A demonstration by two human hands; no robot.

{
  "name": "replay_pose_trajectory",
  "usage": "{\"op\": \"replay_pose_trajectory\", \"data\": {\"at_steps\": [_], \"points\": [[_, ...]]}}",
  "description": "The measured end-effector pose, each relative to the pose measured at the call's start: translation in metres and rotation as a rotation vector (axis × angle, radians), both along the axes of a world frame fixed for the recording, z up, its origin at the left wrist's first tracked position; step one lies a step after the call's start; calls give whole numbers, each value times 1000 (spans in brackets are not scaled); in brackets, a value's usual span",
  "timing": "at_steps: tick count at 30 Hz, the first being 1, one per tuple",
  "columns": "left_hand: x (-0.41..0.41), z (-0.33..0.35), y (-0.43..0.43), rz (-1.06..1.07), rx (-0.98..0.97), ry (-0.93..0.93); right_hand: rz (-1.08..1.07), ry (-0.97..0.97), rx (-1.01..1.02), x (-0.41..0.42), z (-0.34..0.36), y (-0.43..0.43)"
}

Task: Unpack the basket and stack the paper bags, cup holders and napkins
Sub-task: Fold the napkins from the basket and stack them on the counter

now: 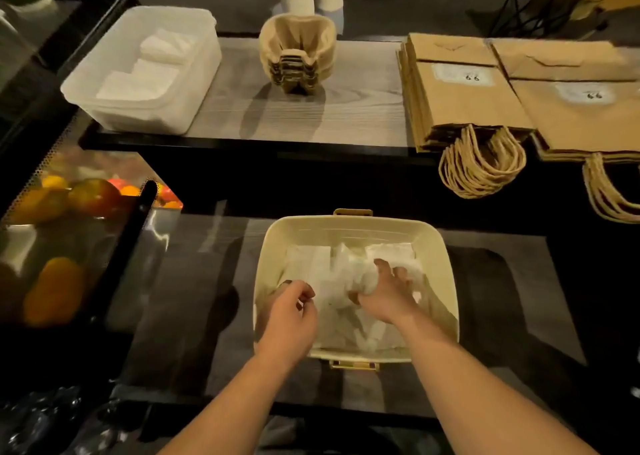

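Observation:
A cream basket (353, 228) sits on the near table and holds loose white napkins (322, 274). My right hand (384, 295) is inside it and grips a bunch of napkins. Over the basket's left side, my left hand (292, 311) has its fingers curled; I cannot tell whether they pinch a napkin. On the far table lie two stacks of brown paper bags (464, 98), a stack of cardboard cup holders (298, 56) and a clear plastic tub (104, 105) with folded napkins (145, 77) in it.
A glass display case (69, 219) with fruit inside stands at the left. A dark gap separates the near table (194, 288) from the far table (360, 108). The bags' rope handles (481, 164) hang over the far table's front edge.

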State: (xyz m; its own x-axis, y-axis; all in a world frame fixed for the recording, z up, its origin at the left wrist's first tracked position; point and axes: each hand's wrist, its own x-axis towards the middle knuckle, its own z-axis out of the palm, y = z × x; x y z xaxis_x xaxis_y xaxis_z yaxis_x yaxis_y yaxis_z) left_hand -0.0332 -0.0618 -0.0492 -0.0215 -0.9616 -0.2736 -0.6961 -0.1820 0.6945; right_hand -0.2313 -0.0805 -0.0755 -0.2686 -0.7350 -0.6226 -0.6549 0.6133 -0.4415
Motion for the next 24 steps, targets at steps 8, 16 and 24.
{"op": "replay_pose_trajectory", "data": {"at_steps": [8,16,24], "points": [[-6,-2,-1,86,-44,-75,200,129,83,44,-36,-24],[-7,2,3,134,-90,-145,247,-76,-71,21,-5,-13],[-7,10,6,134,-173,-67,-258,-662,-331,-45,32,33]]}}
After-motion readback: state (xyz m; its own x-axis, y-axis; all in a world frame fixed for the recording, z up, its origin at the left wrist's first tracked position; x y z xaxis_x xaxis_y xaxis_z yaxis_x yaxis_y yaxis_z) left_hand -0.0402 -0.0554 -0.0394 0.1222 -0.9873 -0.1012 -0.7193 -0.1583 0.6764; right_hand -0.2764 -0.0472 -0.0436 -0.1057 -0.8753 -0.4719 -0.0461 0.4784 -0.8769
